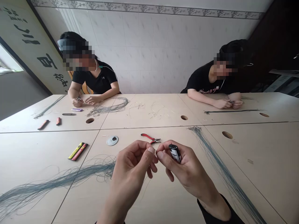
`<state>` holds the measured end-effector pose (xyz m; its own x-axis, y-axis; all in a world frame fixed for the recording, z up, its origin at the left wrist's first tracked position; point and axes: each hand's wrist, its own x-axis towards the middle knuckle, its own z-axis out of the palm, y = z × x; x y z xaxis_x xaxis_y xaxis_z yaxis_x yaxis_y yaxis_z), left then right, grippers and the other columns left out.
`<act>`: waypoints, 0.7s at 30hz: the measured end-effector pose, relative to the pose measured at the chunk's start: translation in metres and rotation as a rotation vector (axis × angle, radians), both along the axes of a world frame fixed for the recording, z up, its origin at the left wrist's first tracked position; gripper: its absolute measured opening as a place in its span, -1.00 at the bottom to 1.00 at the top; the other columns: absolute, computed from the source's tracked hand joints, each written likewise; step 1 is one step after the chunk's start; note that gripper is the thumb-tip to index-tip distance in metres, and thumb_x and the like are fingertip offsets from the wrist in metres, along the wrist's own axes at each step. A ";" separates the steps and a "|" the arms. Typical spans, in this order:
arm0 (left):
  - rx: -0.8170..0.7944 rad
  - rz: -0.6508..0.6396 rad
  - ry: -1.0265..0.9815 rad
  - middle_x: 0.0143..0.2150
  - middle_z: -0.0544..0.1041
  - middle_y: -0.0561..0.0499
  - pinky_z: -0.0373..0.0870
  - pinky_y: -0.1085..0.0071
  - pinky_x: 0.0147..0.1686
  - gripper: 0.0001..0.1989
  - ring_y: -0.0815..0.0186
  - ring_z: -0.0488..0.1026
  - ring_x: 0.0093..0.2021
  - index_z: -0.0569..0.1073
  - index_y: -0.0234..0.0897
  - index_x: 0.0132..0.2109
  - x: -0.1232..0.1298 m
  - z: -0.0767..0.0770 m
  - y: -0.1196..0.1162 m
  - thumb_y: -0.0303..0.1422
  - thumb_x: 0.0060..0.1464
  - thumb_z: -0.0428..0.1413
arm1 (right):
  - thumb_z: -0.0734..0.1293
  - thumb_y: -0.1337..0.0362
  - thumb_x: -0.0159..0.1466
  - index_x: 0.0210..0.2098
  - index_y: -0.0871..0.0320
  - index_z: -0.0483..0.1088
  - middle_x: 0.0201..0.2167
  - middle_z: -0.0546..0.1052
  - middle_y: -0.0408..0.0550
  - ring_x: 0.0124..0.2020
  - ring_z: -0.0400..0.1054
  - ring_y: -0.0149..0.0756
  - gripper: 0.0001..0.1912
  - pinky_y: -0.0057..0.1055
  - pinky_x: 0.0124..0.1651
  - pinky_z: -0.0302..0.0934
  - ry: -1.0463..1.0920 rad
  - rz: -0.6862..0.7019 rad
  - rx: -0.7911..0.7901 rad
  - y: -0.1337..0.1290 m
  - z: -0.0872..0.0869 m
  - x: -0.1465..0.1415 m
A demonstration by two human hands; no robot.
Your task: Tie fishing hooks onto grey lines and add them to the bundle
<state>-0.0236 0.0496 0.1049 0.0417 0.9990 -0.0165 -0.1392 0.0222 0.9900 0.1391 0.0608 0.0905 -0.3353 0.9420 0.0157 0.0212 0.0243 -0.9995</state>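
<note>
My left hand point(134, 171) is closed in a pinch, its thumb and forefinger on a thin line whose tip barely shows between the two hands. Part of a pale strand point(145, 188) hangs below the fingers. Tucked in my right hand point(184, 169) is a black-and-white lighter point(175, 153), while that hand's thumb and forefinger pinch close against the left fingertips. Just beyond my hands lie red-handled pliers point(149, 137). A bundle of blue-grey line point(63, 179) runs leftward from behind my left hand, and another bundle point(224, 168) stretches along the right.
Two lighters point(78, 151) and a round silver disc point(112, 140) lie at left on the wooden table point(170, 205). Two co-workers sit across, a person at left point(98, 81) and a person at right point(203, 81). Round holes point(227, 135) pierce the tabletop.
</note>
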 end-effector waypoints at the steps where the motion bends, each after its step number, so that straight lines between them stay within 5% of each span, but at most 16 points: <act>1: 0.001 -0.003 0.002 -0.49 0.50 0.06 0.40 0.56 -0.53 -0.76 0.41 0.44 -0.50 0.52 -0.28 -0.35 0.000 0.000 0.000 -0.23 0.23 0.22 | 0.34 -0.03 0.41 -0.27 0.10 0.44 -0.51 0.31 -0.26 -0.58 0.16 -0.47 -0.68 -0.50 -0.56 0.12 -0.005 -0.004 0.002 0.000 0.000 0.000; 13: -0.009 0.028 -0.021 -0.49 0.51 0.09 0.40 0.57 -0.54 -0.81 0.42 0.45 -0.51 0.51 -0.26 -0.33 -0.001 0.002 0.000 -0.25 0.21 0.23 | 0.31 -0.02 0.44 -0.30 0.07 0.36 -0.56 0.19 -0.30 -0.59 0.05 -0.48 -0.68 -0.48 -0.56 -0.01 -0.030 -0.036 -0.013 -0.003 -0.001 -0.001; 21: 0.019 0.085 0.004 -0.47 0.54 0.07 0.39 0.60 -0.54 -0.80 0.42 0.46 -0.49 0.51 -0.26 -0.32 -0.002 0.001 -0.001 -0.25 0.22 0.24 | 0.02 0.03 0.54 -0.17 0.02 0.34 -0.43 0.19 -0.22 -0.42 0.12 -0.35 -0.64 -0.43 -0.39 0.18 0.093 -0.047 0.041 -0.002 -0.009 -0.003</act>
